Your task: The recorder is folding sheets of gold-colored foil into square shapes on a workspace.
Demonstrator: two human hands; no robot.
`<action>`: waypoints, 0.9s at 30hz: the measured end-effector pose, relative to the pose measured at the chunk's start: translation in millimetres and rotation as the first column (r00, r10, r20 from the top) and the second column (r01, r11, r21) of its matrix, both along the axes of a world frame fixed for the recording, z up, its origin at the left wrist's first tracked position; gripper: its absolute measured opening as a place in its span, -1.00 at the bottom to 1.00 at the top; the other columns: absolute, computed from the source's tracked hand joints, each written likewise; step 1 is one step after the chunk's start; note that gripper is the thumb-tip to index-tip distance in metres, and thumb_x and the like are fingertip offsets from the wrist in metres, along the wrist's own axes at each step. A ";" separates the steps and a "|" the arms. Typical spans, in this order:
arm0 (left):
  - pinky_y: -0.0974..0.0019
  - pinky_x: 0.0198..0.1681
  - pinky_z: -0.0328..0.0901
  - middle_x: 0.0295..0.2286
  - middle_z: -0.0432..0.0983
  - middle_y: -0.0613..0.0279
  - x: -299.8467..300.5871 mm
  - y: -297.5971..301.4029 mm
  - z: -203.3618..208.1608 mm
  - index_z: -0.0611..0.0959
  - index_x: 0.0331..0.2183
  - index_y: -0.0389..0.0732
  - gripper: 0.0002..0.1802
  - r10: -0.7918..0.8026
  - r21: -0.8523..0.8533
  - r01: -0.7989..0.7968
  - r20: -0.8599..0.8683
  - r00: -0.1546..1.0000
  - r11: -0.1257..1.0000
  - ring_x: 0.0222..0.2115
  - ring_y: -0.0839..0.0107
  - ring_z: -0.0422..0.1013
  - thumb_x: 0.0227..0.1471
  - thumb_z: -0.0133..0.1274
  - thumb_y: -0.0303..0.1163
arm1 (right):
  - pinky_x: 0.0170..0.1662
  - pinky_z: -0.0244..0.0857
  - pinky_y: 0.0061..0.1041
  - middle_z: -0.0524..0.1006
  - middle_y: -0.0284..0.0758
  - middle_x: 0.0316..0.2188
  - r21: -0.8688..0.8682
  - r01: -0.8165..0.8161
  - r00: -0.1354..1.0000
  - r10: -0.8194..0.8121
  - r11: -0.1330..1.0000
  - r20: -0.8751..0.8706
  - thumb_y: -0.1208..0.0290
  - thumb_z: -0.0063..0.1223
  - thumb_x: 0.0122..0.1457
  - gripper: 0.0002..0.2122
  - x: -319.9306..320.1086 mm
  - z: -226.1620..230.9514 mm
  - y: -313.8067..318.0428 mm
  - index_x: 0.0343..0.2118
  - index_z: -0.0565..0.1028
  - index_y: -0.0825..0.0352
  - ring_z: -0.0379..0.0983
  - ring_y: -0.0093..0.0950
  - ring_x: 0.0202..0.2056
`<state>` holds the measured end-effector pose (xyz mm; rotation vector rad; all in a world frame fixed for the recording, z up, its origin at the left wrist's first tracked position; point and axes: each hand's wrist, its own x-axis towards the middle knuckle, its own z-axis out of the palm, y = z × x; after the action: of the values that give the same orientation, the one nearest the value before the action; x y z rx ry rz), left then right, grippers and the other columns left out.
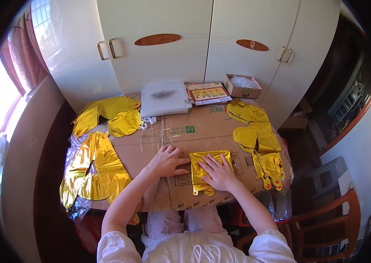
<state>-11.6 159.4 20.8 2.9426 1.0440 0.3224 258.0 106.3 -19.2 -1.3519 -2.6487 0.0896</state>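
A gold foil balloon [197, 176], folded into a flat rectangle, lies on the cardboard near the front of the table. Its lower end sticks out as a small uneven flap with a tab. My right hand [219, 173] rests flat on it, fingers spread, hiding part of its right half. To its left, my left hand [167, 161] lies on the cardboard with fingers apart and nothing in them. Its fingertips reach the balloon's left edge; whether they touch it I cannot tell.
Flattened cardboard [176, 125] covers the table. Unfolded gold foil balloons lie at left [98, 164] and right [260, 140]. Behind are small white rolls [148, 122], a whitish case [164, 100], a printed package [209, 94] and a small box [242, 90]. A wooden chair [325, 225] stands at right.
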 end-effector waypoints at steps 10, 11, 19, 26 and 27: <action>0.06 0.05 0.15 -0.09 0.38 0.28 0.6 2.0 -3.7 0.63 -0.06 0.16 -0.46 -0.033 0.059 0.034 -0.024 0.999 0.998 -0.04 0.21 0.26 -0.03 0.07 0.21 | 0.34 -0.45 0.06 0.10 -0.30 0.33 0.010 -0.002 1.000 0.002 1.000 -0.002 -0.08 -0.30 0.29 -0.40 -0.1 -0.2 0.6 0.30 0.12 0.15 -0.06 -0.35 0.35; 0.06 0.06 0.15 -0.09 0.38 0.28 0.7 1.9 -3.3 0.62 -0.06 0.16 -0.45 -0.034 0.061 0.036 -0.038 0.999 0.997 -0.04 0.21 0.26 -0.03 0.07 0.21 | 0.34 -0.46 0.06 0.10 -0.30 0.32 0.010 -0.002 1.000 0.002 1.000 -0.003 -0.08 -0.30 0.29 -0.40 0.1 -0.7 0.6 0.30 0.12 0.16 -0.06 -0.35 0.35; 0.07 0.05 0.14 -0.12 0.39 0.25 -2.2 -5.2 -7.2 0.62 -0.05 0.17 -0.40 -0.040 0.053 0.042 -0.034 0.999 0.998 -0.05 0.19 0.26 -0.04 0.04 0.27 | 0.34 -0.45 0.05 0.11 -0.32 0.32 0.010 -0.010 1.000 0.011 1.000 -0.019 -0.07 -0.29 0.29 -0.42 -1.0 0.4 0.7 0.30 0.13 0.11 -0.06 -0.37 0.35; 0.07 0.02 0.14 -0.17 0.41 0.24 1.8 -8.2 -4.9 0.64 -0.08 0.08 -0.43 -0.033 0.005 0.033 0.019 0.999 0.999 -0.08 0.18 0.28 -0.03 0.06 0.23 | 0.34 -0.43 0.06 0.11 -0.32 0.32 0.013 -0.003 1.000 0.003 1.000 -0.004 -0.07 -0.29 0.29 -0.43 0.4 -2.7 0.3 0.30 0.14 0.08 -0.08 -0.37 0.35; 0.08 0.02 0.14 -0.17 0.41 0.24 2.9 -8.4 -3.0 0.64 -0.09 0.06 -0.44 -0.029 -0.008 0.029 0.025 0.999 1.000 -0.08 0.17 0.29 -0.02 0.07 0.20 | 0.34 -0.43 0.06 0.11 -0.32 0.32 0.010 -0.001 1.000 0.001 1.000 -0.001 -0.07 -0.30 0.29 -0.43 0.7 -2.6 0.3 0.30 0.14 0.08 -0.08 -0.37 0.35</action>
<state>-8.7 150.9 17.8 2.9354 0.9959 0.3515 258.7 106.6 -21.7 -1.3466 -2.6458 0.0775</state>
